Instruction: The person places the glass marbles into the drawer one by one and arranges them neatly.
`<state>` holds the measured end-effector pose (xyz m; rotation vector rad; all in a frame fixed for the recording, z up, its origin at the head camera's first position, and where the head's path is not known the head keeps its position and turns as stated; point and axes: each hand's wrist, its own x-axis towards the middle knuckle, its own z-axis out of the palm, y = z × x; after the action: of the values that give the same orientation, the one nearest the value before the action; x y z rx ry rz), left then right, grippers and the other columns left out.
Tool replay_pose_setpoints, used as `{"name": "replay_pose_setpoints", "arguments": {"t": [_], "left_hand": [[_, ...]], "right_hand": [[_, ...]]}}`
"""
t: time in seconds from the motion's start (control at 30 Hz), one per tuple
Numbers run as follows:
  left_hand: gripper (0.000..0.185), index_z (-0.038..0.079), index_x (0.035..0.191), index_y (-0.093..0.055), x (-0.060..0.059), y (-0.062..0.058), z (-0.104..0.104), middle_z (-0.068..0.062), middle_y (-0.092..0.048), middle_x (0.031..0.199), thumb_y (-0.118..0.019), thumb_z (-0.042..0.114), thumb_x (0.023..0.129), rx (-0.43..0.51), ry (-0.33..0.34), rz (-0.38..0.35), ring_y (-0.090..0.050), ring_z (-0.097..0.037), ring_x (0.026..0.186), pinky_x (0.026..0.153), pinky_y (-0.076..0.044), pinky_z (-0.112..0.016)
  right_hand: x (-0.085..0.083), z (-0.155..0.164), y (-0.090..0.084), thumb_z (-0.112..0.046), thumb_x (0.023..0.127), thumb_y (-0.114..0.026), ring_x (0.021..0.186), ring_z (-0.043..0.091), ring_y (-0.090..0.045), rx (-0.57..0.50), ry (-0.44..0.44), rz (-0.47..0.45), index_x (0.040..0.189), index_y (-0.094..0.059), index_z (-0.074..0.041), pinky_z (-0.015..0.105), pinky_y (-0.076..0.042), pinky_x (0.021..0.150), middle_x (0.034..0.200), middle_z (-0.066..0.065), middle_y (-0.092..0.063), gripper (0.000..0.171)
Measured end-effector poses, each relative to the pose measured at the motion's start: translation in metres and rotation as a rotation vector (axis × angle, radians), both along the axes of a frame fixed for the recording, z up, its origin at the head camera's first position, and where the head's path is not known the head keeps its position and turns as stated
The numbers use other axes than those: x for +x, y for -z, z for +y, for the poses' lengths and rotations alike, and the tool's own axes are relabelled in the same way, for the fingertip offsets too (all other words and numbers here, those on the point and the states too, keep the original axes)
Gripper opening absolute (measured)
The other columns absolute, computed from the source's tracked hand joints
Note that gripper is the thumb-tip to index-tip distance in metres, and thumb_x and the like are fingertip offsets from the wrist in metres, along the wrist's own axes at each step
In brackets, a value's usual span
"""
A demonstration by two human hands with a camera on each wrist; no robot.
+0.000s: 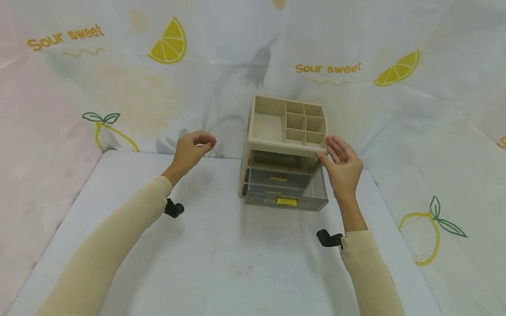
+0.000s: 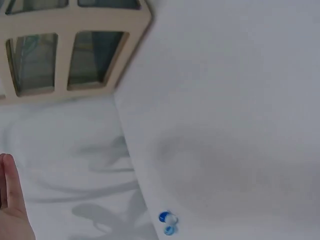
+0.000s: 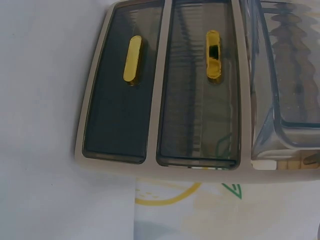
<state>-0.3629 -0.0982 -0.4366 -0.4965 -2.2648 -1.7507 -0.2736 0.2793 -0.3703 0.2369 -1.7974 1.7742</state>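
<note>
A beige desktop organizer (image 1: 290, 146) with several small compartments on top stands at the back of the table. Its upper clear drawer (image 1: 286, 201), with a gold handle, is pulled out at the front. At the organizer's upper right front corner, my right hand (image 1: 344, 168) rests its thumb and fingertips on the edge. My left hand (image 1: 192, 150) hovers to the left of the organizer, fingers bent toward the thumb, no object visible between them. In the left wrist view, small blue and whitish pieces (image 2: 168, 220) lie by the table's back edge; the head view does not show them.
Two lower drawers with gold handles (image 3: 132, 58) are closed. A white covered table (image 1: 243, 272) spreads in front. Behind and at both sides hangs a printed cloth (image 1: 227, 35) with lemons and lettering, meeting the table's back edge.
</note>
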Motion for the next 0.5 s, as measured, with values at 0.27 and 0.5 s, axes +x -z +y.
{"name": "replay_pose_setpoints", "arguments": {"t": [0.27,0.5], "left_hand": [[0.022,-0.005,0.110,-0.067,-0.002,0.026,-0.030,-0.019,-0.069,0.105,-0.065,0.000,0.089,-0.234,-0.171,-0.051,-0.065,-0.032,0.098,0.086,-0.053,-0.040],[0.029,-0.009,0.114,-0.063,-0.003,0.046,-0.047,-0.024,-0.065,0.112,-0.063,-0.004,0.086,-0.296,-0.219,-0.101,-0.062,-0.037,0.104,0.091,-0.051,-0.045]], "right_hand": [[-0.002,0.004,0.004,0.019,0.074,-0.075,0.112,0.025,-0.064,-0.007,0.021,0.012,0.122,-0.060,0.011,0.029,-0.048,0.096,0.121,0.024,-0.063,0.052],[-0.004,0.003,0.006,0.017,0.074,-0.075,0.114,0.028,-0.062,0.018,0.009,0.039,0.123,-0.060,0.009,0.031,-0.048,0.097,0.122,0.025,-0.063,0.052]]}}
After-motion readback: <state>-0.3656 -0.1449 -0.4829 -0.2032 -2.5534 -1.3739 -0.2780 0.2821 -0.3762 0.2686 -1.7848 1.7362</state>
